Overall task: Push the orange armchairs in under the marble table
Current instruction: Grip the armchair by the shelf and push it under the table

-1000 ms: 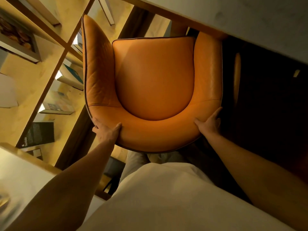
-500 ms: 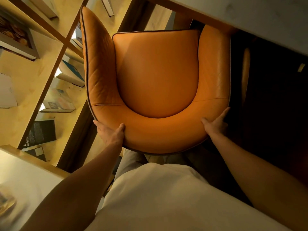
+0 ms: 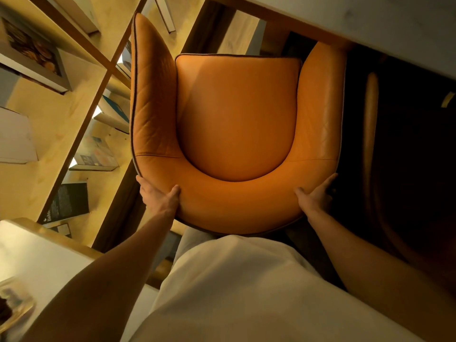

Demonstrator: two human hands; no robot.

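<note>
Fingers (image 3: 145, 186) of both hands wrap the armchair (image 3: 237, 119) backrest: left hand (image 3: 159, 197) and right hand (image 3: 314, 196) at its corners, arms extended. Front tucks under tabletop (image 3: 370, 23).

Warm yellow light falls on wooden shelves (image 3: 74, 99) holding books (image 3: 65, 202) at left; the right side lies dark.

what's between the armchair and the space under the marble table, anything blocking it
Nothing visible blocks it. Both the left hand and right hand are on the back of the orange armchair, and its right arm tip already sits under the marble table edge. The floor beneath is too dark to check.
</note>
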